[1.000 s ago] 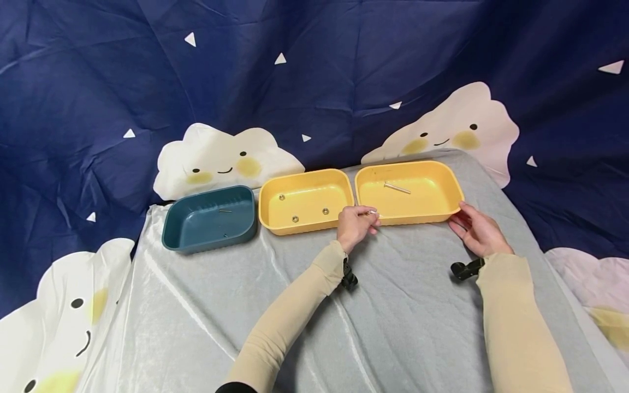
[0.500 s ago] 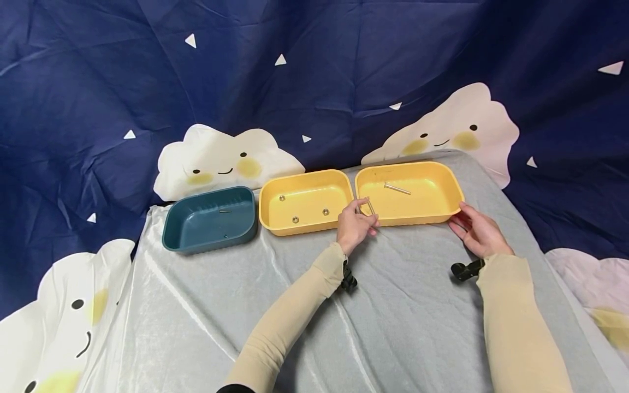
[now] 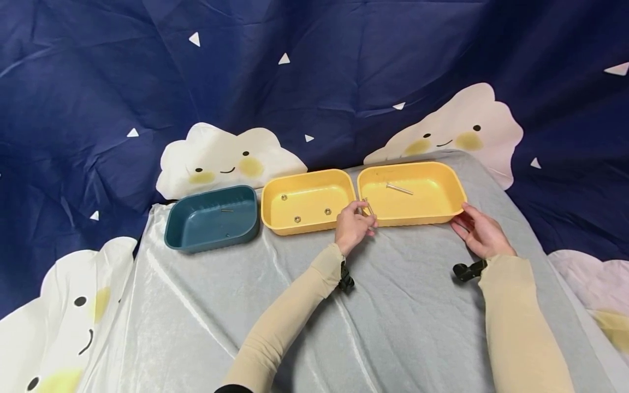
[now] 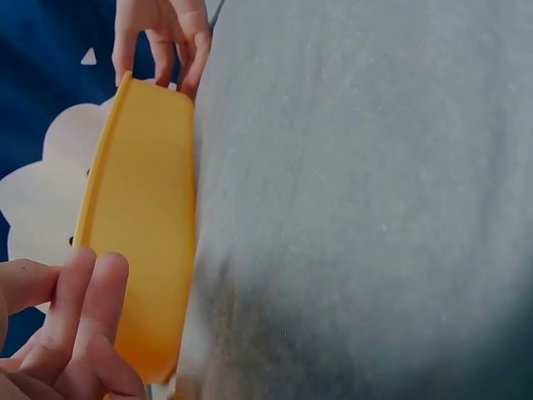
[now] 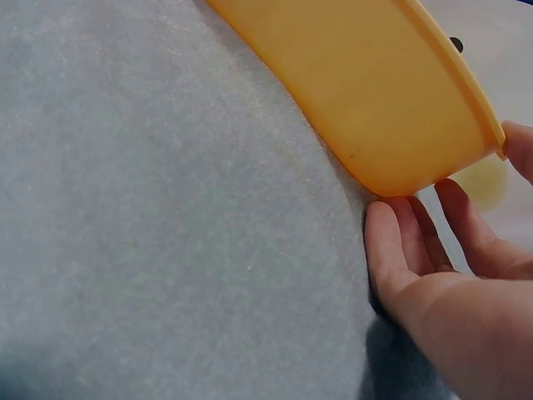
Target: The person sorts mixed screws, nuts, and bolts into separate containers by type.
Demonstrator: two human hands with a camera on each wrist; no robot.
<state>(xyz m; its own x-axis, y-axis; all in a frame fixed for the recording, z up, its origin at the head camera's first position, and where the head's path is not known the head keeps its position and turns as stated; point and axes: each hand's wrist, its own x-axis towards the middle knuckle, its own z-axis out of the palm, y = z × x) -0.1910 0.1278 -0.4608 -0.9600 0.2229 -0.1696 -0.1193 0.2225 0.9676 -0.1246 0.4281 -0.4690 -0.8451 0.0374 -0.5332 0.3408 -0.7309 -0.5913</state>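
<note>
My left hand [image 3: 352, 228] pinches a silver bolt [image 3: 369, 207] between thumb and fingers, over the near left corner of the right-hand yellow box [image 3: 413, 220]. In the left wrist view the fingers [image 4: 77, 300] overlap the box wall, and the bolt is hidden. A second bolt [image 3: 399, 189] lies inside that box. My right hand [image 3: 479, 232] holds the box's near right corner. Its thumb [image 5: 520, 148] is at the rim, and the other fingers sit low against the wall.
Left of that box stands another yellow box [image 3: 308, 226] holding three nuts, one of them a nut [image 3: 327, 211] near its front. Farther left is a dark blue box [image 3: 211, 245] with a thin metal pin [image 3: 227, 210] and a tiny piece. Grey cloth [image 3: 393, 305] covers the table.
The bolt in my left hand has turned between the fingers, from nearly end-on to a slanted, lengthwise view. My right hand keeps its place at the box corner.
</note>
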